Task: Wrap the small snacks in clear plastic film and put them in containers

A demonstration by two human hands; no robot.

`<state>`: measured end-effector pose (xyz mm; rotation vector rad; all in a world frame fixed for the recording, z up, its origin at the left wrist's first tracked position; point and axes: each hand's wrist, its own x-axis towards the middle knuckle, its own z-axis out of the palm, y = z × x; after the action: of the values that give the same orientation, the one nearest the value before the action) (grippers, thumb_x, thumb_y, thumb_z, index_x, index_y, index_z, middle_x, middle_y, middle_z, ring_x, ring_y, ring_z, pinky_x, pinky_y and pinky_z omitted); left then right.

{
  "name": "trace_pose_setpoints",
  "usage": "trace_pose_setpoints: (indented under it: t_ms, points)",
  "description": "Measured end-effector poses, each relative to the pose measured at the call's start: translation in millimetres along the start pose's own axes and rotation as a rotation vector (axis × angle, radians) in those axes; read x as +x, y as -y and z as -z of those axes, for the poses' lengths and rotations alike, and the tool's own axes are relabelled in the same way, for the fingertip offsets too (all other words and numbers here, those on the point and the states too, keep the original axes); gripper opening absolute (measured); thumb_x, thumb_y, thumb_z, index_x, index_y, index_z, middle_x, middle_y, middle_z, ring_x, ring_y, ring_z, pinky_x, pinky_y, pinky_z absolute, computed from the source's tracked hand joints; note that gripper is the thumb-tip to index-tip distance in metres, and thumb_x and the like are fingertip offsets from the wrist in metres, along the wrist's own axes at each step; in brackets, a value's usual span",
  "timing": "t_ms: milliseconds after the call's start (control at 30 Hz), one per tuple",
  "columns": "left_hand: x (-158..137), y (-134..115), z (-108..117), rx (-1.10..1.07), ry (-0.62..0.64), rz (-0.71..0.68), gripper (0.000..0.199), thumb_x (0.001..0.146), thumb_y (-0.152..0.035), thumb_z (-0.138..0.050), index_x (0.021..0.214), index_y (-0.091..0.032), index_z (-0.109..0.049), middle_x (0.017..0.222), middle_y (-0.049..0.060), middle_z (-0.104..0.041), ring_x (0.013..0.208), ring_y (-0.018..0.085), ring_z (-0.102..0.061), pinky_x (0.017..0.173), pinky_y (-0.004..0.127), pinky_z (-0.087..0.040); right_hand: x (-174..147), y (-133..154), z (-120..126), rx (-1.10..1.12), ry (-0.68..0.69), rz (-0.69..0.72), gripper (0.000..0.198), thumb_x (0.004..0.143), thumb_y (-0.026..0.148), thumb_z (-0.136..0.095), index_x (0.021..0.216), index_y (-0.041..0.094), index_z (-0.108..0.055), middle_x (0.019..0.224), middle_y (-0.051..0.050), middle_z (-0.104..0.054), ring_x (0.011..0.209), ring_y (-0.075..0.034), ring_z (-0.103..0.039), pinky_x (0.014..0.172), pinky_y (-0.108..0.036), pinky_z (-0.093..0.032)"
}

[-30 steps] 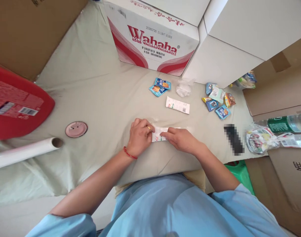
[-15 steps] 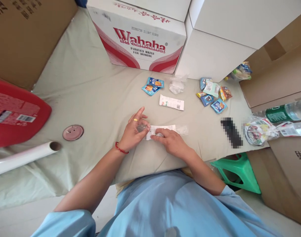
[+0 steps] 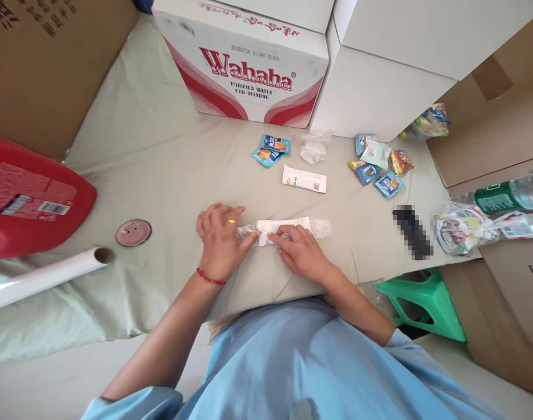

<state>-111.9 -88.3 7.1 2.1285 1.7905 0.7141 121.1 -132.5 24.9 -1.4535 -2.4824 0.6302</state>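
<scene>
A white flat packet [image 3: 288,224] with clear plastic film [image 3: 321,228] at both its ends lies on the cloth-covered table in front of me. My left hand [image 3: 222,239] is at its left end, palm down with fingers stretched; the thumb tip touches the film and packet edge. My right hand [image 3: 303,254] grips the near side of the packet with bent fingers. Part of the packet is hidden beneath those fingers. Just beyond lies a second white packet [image 3: 305,179], with a crumpled clear plastic bag [image 3: 313,150] and blue snack sachets [image 3: 270,153] behind it.
Several snack packets [image 3: 377,156] lie at the right, with a dark pixelated object [image 3: 413,231] and bottles [image 3: 496,198] beyond. A white roll [image 3: 47,280], pink round badge [image 3: 133,233] and red jug [image 3: 34,198] are left. A Wahaha carton [image 3: 248,70] stands behind; a green stool [image 3: 445,309] is below.
My left hand has moved left and turned palm down, spreading the film at the packet's left end. My right hand stays on the packet, its fingers slightly shifted.
</scene>
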Motion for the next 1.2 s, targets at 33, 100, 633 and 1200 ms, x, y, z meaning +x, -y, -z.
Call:
trace_pose_setpoints:
  t_ms: [33,100,633,1200]
  points:
    - [-1.0,-0.2,0.2,0.026,0.001,-0.004,0.043,0.082,-0.052,-0.072,0.111,-0.020,-0.072,0.134,0.021,-0.060,0.145,0.046,-0.038,0.116,0.068,-0.028,0.3,0.9,-0.5,-0.006,-0.001,-0.001,0.053,0.098,0.014,-0.053,0.149,0.026,-0.057,0.142,-0.012,-0.058,0.117,-0.028,-0.052,0.101,-0.045,-0.045]
    - [-3.6,0.5,5.5,0.031,0.054,-0.014,0.034,0.082,-0.048,-0.071,0.101,-0.020,-0.072,0.140,0.021,-0.056,0.150,0.048,-0.031,0.116,0.070,-0.028,-0.3,1.7,-1.2,-0.018,-0.007,-0.006,0.052,0.099,0.015,-0.053,0.149,0.026,-0.057,0.143,-0.012,-0.059,0.116,-0.028,-0.052,0.098,-0.044,-0.044]
    - [-6.4,-74.1,-32.6,-0.098,0.143,-0.208,0.030,0.092,-0.015,-0.049,0.111,-0.017,-0.072,0.116,0.014,-0.071,0.109,0.028,-0.065,0.091,0.043,-0.056,-21.0,-20.8,10.7,0.302,-0.211,-0.023,0.036,0.100,0.014,-0.044,0.124,0.024,-0.069,0.126,-0.009,-0.069,0.112,-0.023,-0.062,0.099,-0.042,-0.052]
    - [-17.2,-76.3,-40.9,0.135,0.189,-0.385,0.038,0.093,-0.008,-0.048,0.126,-0.015,-0.067,0.127,0.018,-0.067,0.105,0.031,-0.059,0.084,0.045,-0.051,-9.5,-39.3,44.1,0.752,-0.472,-0.614,0.028,0.087,0.049,-0.069,0.083,0.024,-0.057,0.070,0.004,-0.057,0.058,-0.013,-0.049,0.054,-0.025,-0.041]
